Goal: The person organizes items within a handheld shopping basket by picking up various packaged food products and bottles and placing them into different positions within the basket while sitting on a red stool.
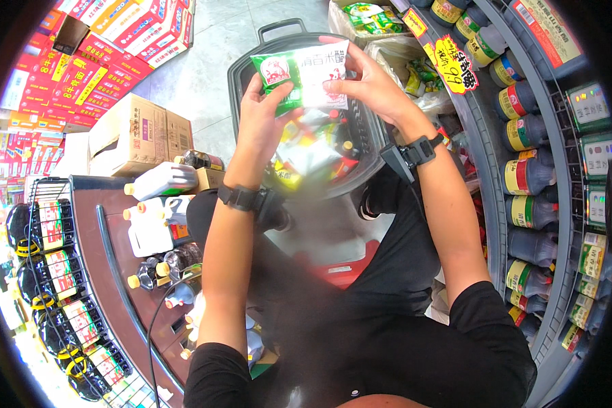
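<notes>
A green and white plastic pouch (316, 64) is stretched out between my two hands above a dark shopping basket (235, 80). My left hand (262, 115) grips the pouch's green left end, thumb on the front. With its thumb on the white part and its fingers behind, my right hand (372, 88) grips the right end. Inside the basket below lie white and yellow packets (313, 149) and a few bottle caps; they are partly blurred. The backs of the pouch and most of my fingertips are hidden.
Shelves of dark sauce bottles (523, 173) rise close on my right. Open bags and a box of green packets (374, 19) stand beyond the basket. On the left are a cardboard box (139, 136), stacked red cartons (81, 68), and jugs (163, 180) near a brown surface (105, 248).
</notes>
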